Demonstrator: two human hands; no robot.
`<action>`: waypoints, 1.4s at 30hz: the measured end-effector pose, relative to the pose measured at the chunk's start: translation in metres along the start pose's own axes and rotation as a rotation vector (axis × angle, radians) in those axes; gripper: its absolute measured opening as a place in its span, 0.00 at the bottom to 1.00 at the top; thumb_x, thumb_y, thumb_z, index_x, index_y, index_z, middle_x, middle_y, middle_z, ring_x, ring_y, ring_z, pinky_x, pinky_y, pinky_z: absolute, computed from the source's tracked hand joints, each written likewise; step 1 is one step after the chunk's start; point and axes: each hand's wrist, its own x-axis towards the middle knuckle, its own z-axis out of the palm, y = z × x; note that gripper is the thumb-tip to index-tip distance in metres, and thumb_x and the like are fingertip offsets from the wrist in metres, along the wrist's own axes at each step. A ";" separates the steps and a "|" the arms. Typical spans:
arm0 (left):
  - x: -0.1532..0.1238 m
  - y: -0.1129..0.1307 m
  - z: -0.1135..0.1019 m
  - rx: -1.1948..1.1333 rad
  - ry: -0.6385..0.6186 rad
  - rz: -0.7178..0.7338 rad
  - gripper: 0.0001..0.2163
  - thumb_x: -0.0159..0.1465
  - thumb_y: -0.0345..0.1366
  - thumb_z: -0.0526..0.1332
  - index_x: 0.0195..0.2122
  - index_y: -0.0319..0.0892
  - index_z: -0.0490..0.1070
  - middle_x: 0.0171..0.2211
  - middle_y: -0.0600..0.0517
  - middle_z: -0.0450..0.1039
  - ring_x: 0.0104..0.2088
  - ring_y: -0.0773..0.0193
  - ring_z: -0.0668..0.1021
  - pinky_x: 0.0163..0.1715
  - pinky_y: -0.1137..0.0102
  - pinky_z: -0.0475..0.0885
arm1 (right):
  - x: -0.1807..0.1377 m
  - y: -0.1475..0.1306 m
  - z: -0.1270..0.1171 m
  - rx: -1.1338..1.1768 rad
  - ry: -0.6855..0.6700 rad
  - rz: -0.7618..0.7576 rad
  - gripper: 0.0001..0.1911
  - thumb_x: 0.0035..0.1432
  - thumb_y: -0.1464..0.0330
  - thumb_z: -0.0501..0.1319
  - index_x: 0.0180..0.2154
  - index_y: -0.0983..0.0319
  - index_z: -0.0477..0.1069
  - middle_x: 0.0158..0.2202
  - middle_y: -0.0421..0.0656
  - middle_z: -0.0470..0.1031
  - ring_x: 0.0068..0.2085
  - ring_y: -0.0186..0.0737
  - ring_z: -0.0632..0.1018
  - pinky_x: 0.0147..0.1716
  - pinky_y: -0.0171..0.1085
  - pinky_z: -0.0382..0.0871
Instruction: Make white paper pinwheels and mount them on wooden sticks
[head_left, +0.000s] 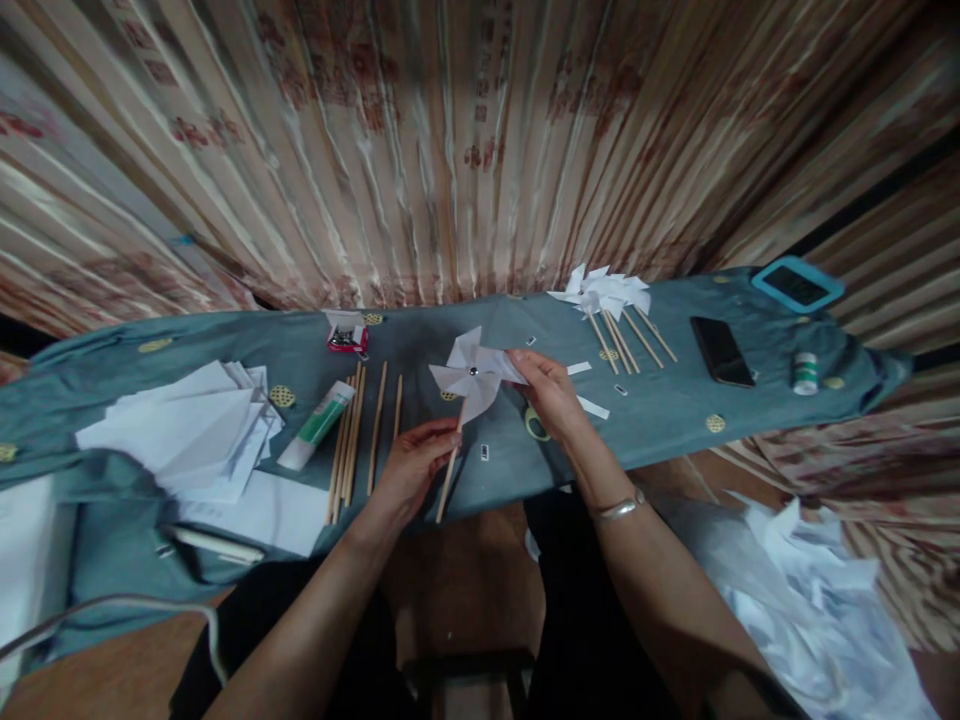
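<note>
Forearms: nearest the camera, two bare forearms slanted in over the table, a silver metal bangle on the right wrist.
Curtain: a beige, red-patterned fabric curtain hung behind everything.
Table: a long table under a grey-green cloth ran from side to side.
Bag: a translucent white plastic bag sat low at the right, creased white paper showing in its mouth; its deeper contents could not be made out.
Paper: a fanned pile of white sheets lay at the left, perhaps so single sheets lifted easily.
Cluster: white paper pinwheels on sticks overlapped at the far edge, probably to spare working room.
Pinwheel: a four-bladed white paper pinwheel was over the table's middle, between the hands.
Left hand: fingers closed in a pinch around its pale wooden stick, seemingly to steady it.
Right hand: thumb and fingers nearly together on one blade, apparently to control the head.
Sticks: slim tan wooden sticks lay roughly parallel beside the left hand, likely for easy reach.
Box: a small red open box held shiny metal pins.
</note>
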 end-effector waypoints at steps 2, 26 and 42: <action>0.000 0.000 -0.002 0.000 0.020 -0.015 0.19 0.32 0.32 0.79 0.27 0.37 0.80 0.24 0.53 0.79 0.26 0.71 0.77 0.31 0.77 0.71 | -0.002 0.002 -0.002 -0.011 -0.010 0.013 0.24 0.36 0.45 0.73 0.29 0.56 0.80 0.28 0.36 0.78 0.31 0.33 0.74 0.32 0.32 0.68; 0.004 0.000 -0.006 -0.023 -0.009 -0.056 0.19 0.32 0.32 0.79 0.27 0.36 0.80 0.22 0.53 0.78 0.23 0.72 0.75 0.29 0.77 0.70 | 0.001 -0.004 0.012 0.092 0.029 0.001 0.21 0.35 0.50 0.76 0.29 0.56 0.82 0.29 0.38 0.82 0.29 0.36 0.77 0.32 0.35 0.72; 0.003 0.000 -0.008 -0.052 -0.096 -0.037 0.16 0.36 0.32 0.78 0.28 0.37 0.81 0.23 0.54 0.77 0.23 0.73 0.74 0.28 0.77 0.70 | 0.002 -0.003 0.008 0.003 0.065 -0.005 0.15 0.36 0.57 0.77 0.25 0.58 0.78 0.23 0.36 0.77 0.24 0.32 0.71 0.26 0.35 0.66</action>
